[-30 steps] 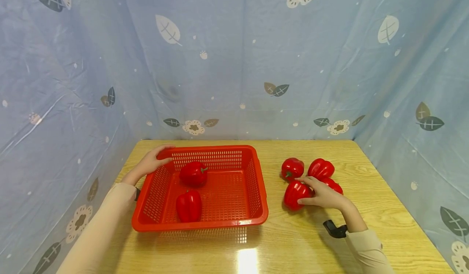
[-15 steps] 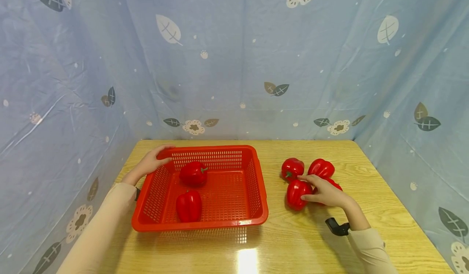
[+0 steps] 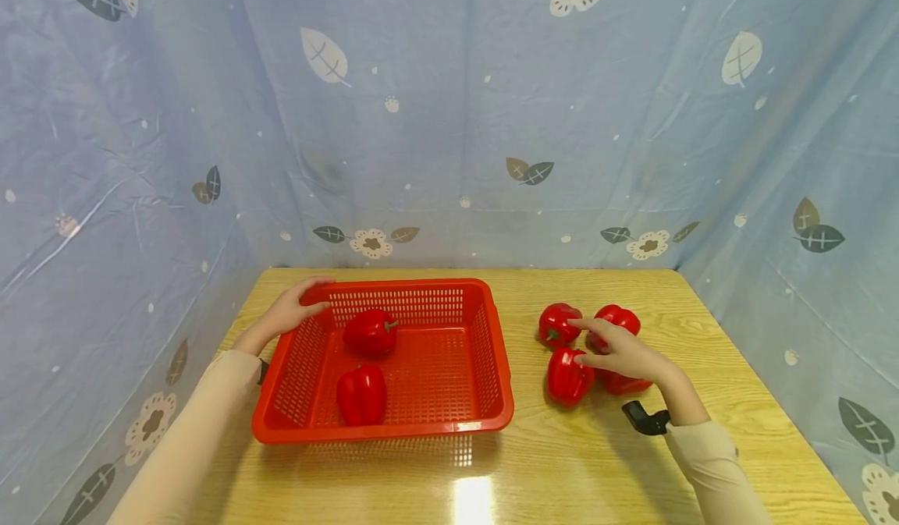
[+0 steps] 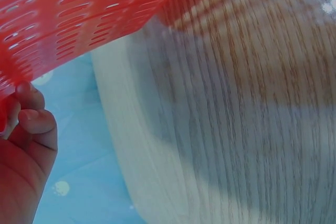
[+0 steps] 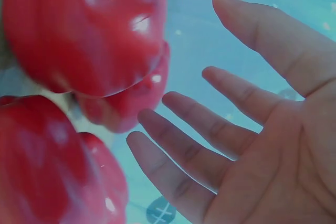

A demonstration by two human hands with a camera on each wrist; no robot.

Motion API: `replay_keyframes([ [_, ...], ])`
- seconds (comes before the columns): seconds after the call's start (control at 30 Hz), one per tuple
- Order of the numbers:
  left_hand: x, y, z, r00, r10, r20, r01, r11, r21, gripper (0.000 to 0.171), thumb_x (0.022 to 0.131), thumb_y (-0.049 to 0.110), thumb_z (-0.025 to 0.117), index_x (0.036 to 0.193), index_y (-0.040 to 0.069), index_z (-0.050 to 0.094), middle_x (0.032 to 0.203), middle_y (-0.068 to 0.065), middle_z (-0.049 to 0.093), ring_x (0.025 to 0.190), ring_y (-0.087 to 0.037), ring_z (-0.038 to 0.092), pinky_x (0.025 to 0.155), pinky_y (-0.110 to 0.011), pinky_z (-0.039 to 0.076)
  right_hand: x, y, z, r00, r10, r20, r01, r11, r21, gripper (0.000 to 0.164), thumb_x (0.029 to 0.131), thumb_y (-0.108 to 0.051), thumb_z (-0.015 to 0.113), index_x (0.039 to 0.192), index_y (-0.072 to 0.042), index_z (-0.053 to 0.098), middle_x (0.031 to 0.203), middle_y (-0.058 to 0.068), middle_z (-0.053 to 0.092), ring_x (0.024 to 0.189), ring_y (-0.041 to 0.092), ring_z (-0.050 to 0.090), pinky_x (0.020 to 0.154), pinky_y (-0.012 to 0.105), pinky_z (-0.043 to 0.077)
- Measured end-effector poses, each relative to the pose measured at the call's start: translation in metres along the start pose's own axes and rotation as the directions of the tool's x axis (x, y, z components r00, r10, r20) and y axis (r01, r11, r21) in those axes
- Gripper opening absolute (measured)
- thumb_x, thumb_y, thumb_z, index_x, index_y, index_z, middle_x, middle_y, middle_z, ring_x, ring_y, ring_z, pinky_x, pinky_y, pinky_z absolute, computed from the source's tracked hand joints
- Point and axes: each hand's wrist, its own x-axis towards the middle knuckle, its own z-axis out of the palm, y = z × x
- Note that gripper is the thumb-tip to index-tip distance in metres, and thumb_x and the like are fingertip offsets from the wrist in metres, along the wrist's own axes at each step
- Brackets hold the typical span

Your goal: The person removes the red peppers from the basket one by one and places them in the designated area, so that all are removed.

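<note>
My left hand [image 3: 286, 313] grips the rim of the red plastic basket [image 3: 382, 433] at its back left corner. In the left wrist view, curled fingers [image 4: 38, 121] hold the basket's edge. Two red bell peppers lie inside: one at the back [image 3: 370, 333], one at the front [image 3: 361, 396]. My right hand [image 3: 627, 353] hovers with spread fingers over several red bell peppers right of the basket. The front left pepper [image 3: 567, 383] is nearest the thumb. Another pepper [image 3: 623, 383] is partly hidden under the hand. In the right wrist view the palm [image 5: 273, 182] holds nothing.
A wooden table [image 3: 520, 462] bears everything. Behind the front pepper stands another bell pepper [image 3: 557, 326], with one more [image 3: 625, 318] to its right. A blue patterned curtain [image 3: 449, 119] encloses the table at the back and sides.
My right hand has come up off the front left pepper, its fingers now apart from it. The pepper beneath the hand shows farther forward than before. My left hand and the basket stay put.
</note>
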Motion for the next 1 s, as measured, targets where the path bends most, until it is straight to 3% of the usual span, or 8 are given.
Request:
replay_keyframes([
  [0.1, 0.000, 0.000, 0.000, 1.000, 0.003, -0.001, -0.003, 1.000, 0.006, 0.050, 0.089, 0.025, 0.062, 0.135, 0.012, 0.046, 0.140, -0.017, 0.043, 0.129, -0.039, 0.035, 0.102, -0.061, 0.027, 0.006, -0.004, -0.002, 1.000, 0.003, 0.007, -0.003, 1.000, 0.009, 0.060, 0.084, -0.023, 0.068, 0.133, 0.002, 0.045, 0.127, 0.021, 0.052, 0.103, 0.031, 0.055, 0.088, 0.052, 0.047],
  [0.3, 0.000, 0.000, 0.000, 1.000, 0.013, -0.003, -0.013, 1.000, 0.014, 0.050, 0.089, 0.023, 0.061, 0.135, 0.010, 0.046, 0.139, -0.019, 0.042, 0.129, -0.041, 0.035, 0.102, -0.062, 0.026, 0.017, -0.013, -0.005, 1.000, 0.023, 0.017, -0.024, 0.999, 0.025, 0.060, 0.085, -0.026, 0.067, 0.134, -0.001, 0.044, 0.129, 0.020, 0.052, 0.100, 0.031, 0.054, 0.084, 0.046, 0.049],
  [0.5, 0.000, 0.001, 0.000, 1.000, 0.020, -0.007, -0.020, 1.000, 0.016, 0.051, 0.089, 0.024, 0.061, 0.135, 0.009, 0.046, 0.139, -0.020, 0.043, 0.128, -0.041, 0.036, 0.102, -0.061, 0.027, 0.027, -0.023, -0.009, 1.000, 0.020, 0.004, -0.020, 0.998, 0.060, 0.061, 0.085, -0.029, 0.066, 0.135, -0.001, 0.044, 0.133, 0.019, 0.049, 0.112, 0.036, 0.052, 0.088, 0.051, 0.047],
  [0.7, -0.001, 0.000, -0.001, 1.000, 0.015, -0.011, -0.015, 1.000, 0.007, 0.049, 0.089, 0.023, 0.062, 0.135, 0.011, 0.047, 0.138, -0.017, 0.044, 0.128, -0.040, 0.037, 0.102, -0.061, 0.028, 0.038, -0.034, -0.010, 1.000, -0.016, -0.014, 0.016, 1.000, 0.020, 0.059, 0.085, -0.026, 0.067, 0.136, -0.005, 0.045, 0.136, 0.015, 0.047, 0.122, 0.034, 0.045, 0.097, 0.052, 0.041],
  [1.0, -0.001, 0.001, 0.000, 1.000, -0.002, -0.008, 0.002, 1.000, 0.023, 0.050, 0.090, 0.028, 0.061, 0.135, 0.014, 0.046, 0.140, -0.016, 0.043, 0.129, -0.040, 0.035, 0.102, -0.061, 0.027, 0.053, -0.049, -0.010, 0.999, -0.048, 0.002, 0.047, 0.996, 0.079, 0.058, 0.086, -0.023, 0.066, 0.137, -0.007, 0.043, 0.134, 0.017, 0.047, 0.114, 0.036, 0.053, 0.093, 0.052, 0.045],
])
